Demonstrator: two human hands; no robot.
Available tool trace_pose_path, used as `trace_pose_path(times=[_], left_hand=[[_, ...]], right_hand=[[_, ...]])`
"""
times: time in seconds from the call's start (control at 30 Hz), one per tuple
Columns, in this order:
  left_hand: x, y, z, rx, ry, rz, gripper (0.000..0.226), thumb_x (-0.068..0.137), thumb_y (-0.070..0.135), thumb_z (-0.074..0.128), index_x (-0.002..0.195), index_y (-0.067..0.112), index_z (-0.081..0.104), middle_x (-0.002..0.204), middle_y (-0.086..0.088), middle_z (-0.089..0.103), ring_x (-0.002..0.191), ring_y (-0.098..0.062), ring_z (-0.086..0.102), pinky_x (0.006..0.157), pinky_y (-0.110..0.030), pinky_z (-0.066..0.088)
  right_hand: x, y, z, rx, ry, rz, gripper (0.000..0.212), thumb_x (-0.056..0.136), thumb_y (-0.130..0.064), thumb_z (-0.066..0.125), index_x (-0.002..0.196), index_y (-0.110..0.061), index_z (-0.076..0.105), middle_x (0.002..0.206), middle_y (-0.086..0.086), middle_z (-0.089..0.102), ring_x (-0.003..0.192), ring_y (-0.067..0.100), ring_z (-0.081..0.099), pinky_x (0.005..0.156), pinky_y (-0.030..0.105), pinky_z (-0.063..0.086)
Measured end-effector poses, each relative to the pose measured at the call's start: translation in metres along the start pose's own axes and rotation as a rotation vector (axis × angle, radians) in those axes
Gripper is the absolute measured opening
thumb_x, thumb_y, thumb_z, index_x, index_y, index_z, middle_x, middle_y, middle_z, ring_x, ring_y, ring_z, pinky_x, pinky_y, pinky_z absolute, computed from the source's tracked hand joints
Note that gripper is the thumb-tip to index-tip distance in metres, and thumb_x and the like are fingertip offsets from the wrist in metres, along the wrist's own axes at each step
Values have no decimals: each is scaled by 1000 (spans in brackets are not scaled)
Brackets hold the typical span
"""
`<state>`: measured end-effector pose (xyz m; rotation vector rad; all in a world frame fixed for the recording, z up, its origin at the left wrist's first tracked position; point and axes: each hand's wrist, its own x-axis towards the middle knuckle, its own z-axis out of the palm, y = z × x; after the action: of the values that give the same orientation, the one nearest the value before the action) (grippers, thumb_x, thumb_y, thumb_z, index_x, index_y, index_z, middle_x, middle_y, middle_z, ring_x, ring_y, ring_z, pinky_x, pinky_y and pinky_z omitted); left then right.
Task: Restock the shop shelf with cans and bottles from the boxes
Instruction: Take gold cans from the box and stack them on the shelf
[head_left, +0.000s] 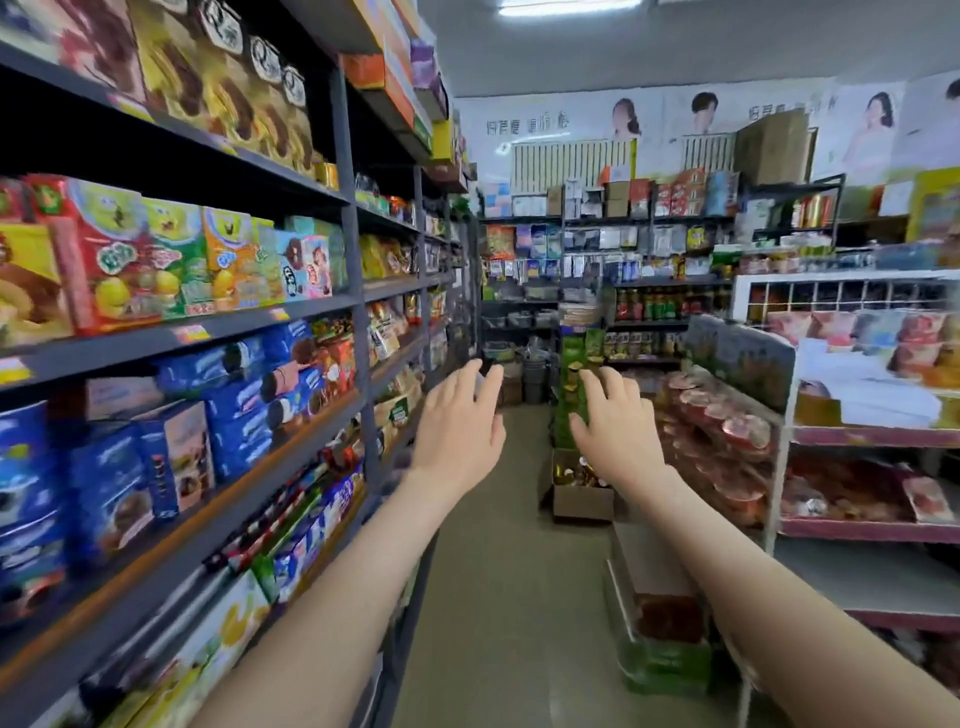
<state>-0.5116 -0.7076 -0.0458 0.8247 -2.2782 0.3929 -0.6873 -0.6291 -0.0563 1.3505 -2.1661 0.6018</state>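
While both arms are stretched out down the aisle, neither holds anything: the left hand and the right hand are bare, fingers spread and relaxed, palms turned away. By my reckoning the restocking has hardly begun, or she is between loads. Nothing is being carried, and the stock sits in its carton.

That carton is an open cardboard box on the floor, just under the right wrist and a little beyond it. Small gold and dark tops show inside, probably bottles or cans, though they are too blurred to be sure. Far past the fingertips of the right hand, a bottle shelf stands against the back wall with red and green bottles lined up; whether it has gaps to fill I cannot tell from here.

Nearer than the box, below the right forearm, a long flat carton and a green-wrapped pack lie on the floor and narrow the walkway. A tall stack of green packets rises between the two hands and behind the box. Outside the left arm runs a grey biscuit rack, packed full; outside the right arm, red noodle bowls crowd a pink-edged stand. Getting to the box means stepping round that floor clutter.
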Motion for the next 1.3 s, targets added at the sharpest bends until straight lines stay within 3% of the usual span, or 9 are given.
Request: trace_pose_path(times=[0.43,0.73,1.3], left_hand=[[245,-88,273,6,3,-50,51,92,23,55,139,8,41,142,-15,43,130,-32,43,104,-41,37],[472,-156,470,-40,-28,-13,55,97,31,43,146,12,27,151,-13,29,137,-29,31,109,-40,30],[823,-132,869,-139,-89,56,55,96,31,47,144,10,31,148,-14,33,135,-30,34,105,-40,34]], right_hand=[[275,78,258,59,-71,-15,59,96,-33,45,149,-15,24,150,10,29,133,29,31,103,42,34],[508,146,425,25,-76,29,59,95,-32,47,148,-14,26,148,11,34,132,30,34,104,43,34],[839,391,739,-48,-95,84,60,92,-34,50,146,-14,31,143,12,39,127,34,38,98,47,38]])
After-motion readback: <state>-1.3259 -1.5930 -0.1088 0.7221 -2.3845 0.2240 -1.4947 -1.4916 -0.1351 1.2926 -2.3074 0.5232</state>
